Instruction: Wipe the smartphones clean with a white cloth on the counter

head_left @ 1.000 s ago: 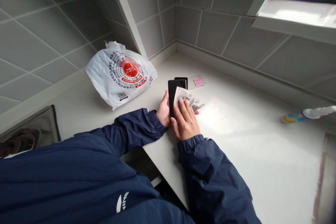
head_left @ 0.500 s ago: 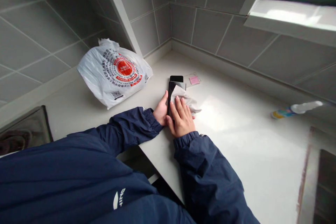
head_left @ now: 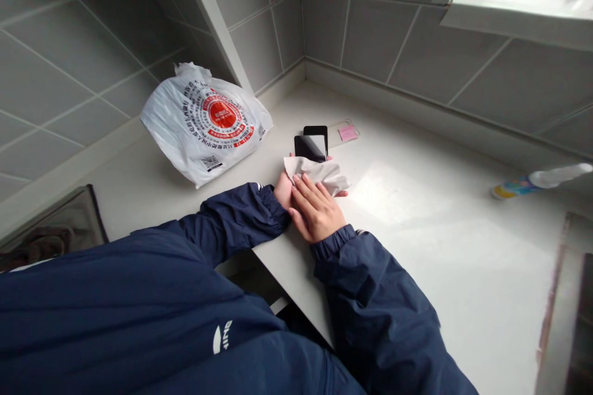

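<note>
My left hand holds a black smartphone from below, its fingers mostly hidden under it. The far end of the glossy screen shows a pale reflection. Over the near part lies a light grey cleaning cloth with a zigzag edge. My right hand presses this cloth onto the phone, its fingers stretched across the fabric. Just beyond the phone, a second flat black object is partly covered; I cannot tell what it is. A clear phone case with a pink card lies to its right.
A white plastic bag with red and black print stands at the left on the white counter. A spray bottle lies or stands at the right. Tiled walls meet behind. A dark framed panel is at far left.
My right hand and the cloth have shifted left and toward me over the phone. More of the phone's far end shows, and it is tilted differently. The whole view has shifted slightly.
</note>
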The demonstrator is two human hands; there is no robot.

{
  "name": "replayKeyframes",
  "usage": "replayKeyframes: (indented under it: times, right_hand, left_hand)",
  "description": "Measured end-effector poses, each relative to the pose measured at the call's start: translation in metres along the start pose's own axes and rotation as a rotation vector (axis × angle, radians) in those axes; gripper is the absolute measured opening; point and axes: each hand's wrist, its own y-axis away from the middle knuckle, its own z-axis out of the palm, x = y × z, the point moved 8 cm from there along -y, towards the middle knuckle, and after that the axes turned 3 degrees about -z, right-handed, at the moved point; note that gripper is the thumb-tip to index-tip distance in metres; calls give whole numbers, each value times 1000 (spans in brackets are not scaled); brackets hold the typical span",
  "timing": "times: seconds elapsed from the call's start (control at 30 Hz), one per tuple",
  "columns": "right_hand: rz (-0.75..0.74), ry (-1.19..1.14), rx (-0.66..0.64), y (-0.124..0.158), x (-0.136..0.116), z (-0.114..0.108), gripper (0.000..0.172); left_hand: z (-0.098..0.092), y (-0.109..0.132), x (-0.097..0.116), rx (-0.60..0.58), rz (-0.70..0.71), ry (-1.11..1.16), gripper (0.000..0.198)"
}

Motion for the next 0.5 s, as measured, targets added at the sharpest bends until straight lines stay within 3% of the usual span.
replayKeyframes:
  times: [0.27, 0.5]
  right_hand:
    - [225, 147, 22, 4, 19, 4, 65]
    - [222, 117, -105, -20, 14, 7, 60]
  left_hand:
    - [-15, -3, 11, 72, 62, 70, 86]
    - [-22, -5, 10, 56, 91, 36, 83]
